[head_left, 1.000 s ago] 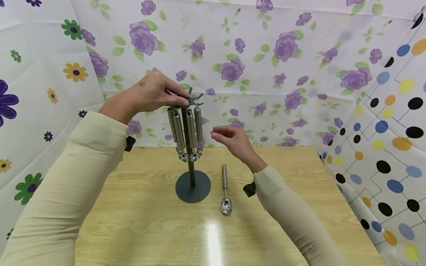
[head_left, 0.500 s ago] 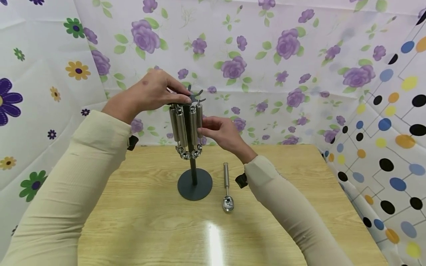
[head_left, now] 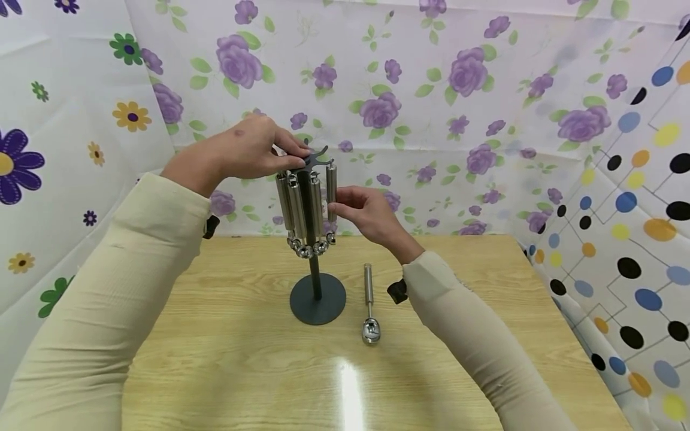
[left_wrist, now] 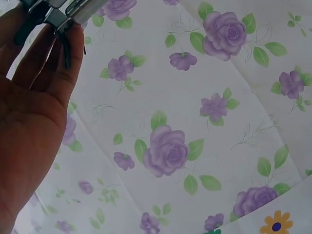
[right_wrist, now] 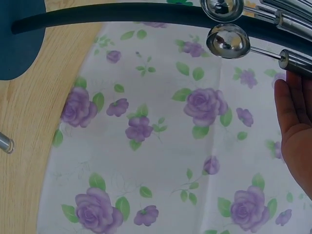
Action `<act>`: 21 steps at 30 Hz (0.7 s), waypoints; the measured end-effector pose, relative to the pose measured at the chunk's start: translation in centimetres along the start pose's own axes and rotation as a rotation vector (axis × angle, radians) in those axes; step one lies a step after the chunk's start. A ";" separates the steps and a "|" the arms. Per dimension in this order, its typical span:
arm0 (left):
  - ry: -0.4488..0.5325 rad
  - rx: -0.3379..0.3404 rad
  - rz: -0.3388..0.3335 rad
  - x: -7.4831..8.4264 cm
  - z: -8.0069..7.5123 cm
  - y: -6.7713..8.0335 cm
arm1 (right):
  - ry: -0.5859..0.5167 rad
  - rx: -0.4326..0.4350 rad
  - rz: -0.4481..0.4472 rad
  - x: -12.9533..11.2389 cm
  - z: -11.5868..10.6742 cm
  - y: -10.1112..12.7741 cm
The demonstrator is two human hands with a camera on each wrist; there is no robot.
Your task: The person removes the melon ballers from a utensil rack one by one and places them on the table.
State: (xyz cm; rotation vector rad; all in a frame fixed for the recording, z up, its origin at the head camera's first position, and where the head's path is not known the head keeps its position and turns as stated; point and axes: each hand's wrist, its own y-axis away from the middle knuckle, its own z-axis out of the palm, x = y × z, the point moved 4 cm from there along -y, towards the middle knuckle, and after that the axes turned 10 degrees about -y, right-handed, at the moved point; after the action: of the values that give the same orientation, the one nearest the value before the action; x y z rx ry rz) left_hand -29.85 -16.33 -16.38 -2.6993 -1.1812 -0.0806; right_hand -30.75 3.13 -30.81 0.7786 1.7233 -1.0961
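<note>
A dark grey stand (head_left: 318,299) with a round base stands mid-table, and several steel measuring spoons hang from its top hooks (head_left: 318,157). My left hand (head_left: 297,159) pinches the hook piece at the top; the left wrist view shows its fingers (left_wrist: 66,58) against the hooks (left_wrist: 46,17). My right hand (head_left: 338,205) pinches the handle of the rightmost hanging spoon (head_left: 331,188), held slightly out from the others. In the right wrist view that spoon's bowl (right_wrist: 228,41) hangs beside the pole (right_wrist: 122,13), with my palm (right_wrist: 295,126) at the right edge.
One more steel spoon (head_left: 369,302) lies on the wooden table (head_left: 242,359) just right of the stand's base, bowl toward me. Flowered cloth walls (head_left: 431,120) close in the back and left, and a dotted cloth (head_left: 636,209) the right.
My right hand moved left from open air to the stand and took hold of the rightmost hanging spoon, drawing it slightly right. The left hand stayed on the stand's top.
</note>
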 end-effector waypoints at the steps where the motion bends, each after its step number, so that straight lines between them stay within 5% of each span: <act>1: 0.005 -0.004 -0.006 0.0 0.0 0.0 | 0.008 0.001 -0.003 -0.1 -0.1 0.0; 21: 0.012 0.057 -0.090 -0.4 0.3 0.1 | 0.058 0.090 0.006 0.6 -3.5 2.0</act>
State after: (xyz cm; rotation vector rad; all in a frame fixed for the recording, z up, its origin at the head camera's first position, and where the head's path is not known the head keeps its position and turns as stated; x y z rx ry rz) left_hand -30.04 -16.68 -16.73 -2.5926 -1.2818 -0.0752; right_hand -30.55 7.20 -31.39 0.8788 1.7284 -1.1639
